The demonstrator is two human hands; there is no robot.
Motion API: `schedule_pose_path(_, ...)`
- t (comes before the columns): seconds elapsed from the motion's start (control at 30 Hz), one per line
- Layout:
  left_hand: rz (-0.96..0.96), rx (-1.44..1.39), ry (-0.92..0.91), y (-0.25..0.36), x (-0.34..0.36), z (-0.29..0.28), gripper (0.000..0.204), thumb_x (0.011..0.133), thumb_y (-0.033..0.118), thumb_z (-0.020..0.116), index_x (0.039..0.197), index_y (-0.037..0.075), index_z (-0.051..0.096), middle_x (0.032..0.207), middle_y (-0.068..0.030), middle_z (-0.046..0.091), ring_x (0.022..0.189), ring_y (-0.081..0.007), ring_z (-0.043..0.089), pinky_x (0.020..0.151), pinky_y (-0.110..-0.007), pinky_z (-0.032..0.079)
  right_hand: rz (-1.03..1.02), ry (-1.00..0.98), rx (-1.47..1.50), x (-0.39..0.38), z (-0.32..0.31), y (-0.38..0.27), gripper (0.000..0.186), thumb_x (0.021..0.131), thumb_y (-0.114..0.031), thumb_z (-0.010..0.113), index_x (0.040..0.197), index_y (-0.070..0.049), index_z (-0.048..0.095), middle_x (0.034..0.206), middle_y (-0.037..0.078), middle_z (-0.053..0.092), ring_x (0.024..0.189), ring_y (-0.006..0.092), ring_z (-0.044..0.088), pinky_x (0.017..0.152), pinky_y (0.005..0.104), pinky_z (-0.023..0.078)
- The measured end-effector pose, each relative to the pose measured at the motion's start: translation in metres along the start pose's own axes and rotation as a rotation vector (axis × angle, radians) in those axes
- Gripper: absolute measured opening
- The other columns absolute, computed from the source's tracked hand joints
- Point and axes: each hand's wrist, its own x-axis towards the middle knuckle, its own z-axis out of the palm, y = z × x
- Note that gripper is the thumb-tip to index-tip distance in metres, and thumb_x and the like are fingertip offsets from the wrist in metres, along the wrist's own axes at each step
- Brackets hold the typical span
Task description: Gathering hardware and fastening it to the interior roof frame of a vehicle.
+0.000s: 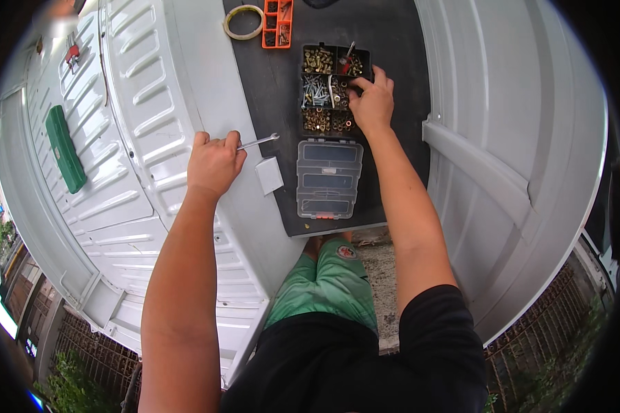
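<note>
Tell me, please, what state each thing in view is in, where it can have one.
Left hand: closed around the wrench
Wrench: held, tip pointing right
Organizer: open, holding metal fasteners
Right hand: at the organizer's right side; grip unclear
Clear lid: swung open, lying flat
Orange tray: open, holding small parts
Green case: seems shut
Tape roll: lying flat
White box: lying flat

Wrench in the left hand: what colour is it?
The wrench is silvery metal, showing in the head view.
</note>
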Motion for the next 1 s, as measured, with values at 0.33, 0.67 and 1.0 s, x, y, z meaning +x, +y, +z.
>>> schedule_pose_path(0.33,-0.006,0.039,-0.021,0.001,0.001,0.001,0.015,0.087,0.021,0.066,0.086,0.011,0.055,0.061,-0.0019,0.062,0.059,-0.0208,0.059,0.083,-0.035,0.039,0.004,-0.039,-0.020,0.004,-0.003,-0.005,0.014,0.076,-0.013,0.074,0.090,-0.016,0.077,0.139,0.010,0.049,0.121,0.0360,0.049,0.099,0.0456,0.048)
schedule_pose_path(0.67,0.014,0.020,0.022,0.000,0.001,0.002,0.015,0.086,0.021,0.067,0.087,0.011,0.055,0.062,-0.0018,0.061,0.059,-0.0201,0.058,0.082,-0.035,0.039,0.446,0.225,0.864,-0.046,-0.034,0.025,0.011,0.086,-0.010,0.072,0.094,-0.002,0.071,0.105,0.011,0.067,0.092,0.0194,0.065,0.076,0.0329,0.052)
schedule_pose_path(1.0,-0.026,0.040,-0.043,0.001,0.001,0.001,0.015,0.086,0.019,0.068,0.095,0.011,0.059,0.065,-0.0019,0.063,0.063,-0.0198,0.060,0.086,-0.035,0.039,0.649,0.100,1.814,-0.033,-0.055,0.025,0.014,0.092,-0.003,0.053,0.098,0.005,0.062,0.078,0.004,0.056,0.067,0.0128,0.052,0.059,0.0281,0.042)
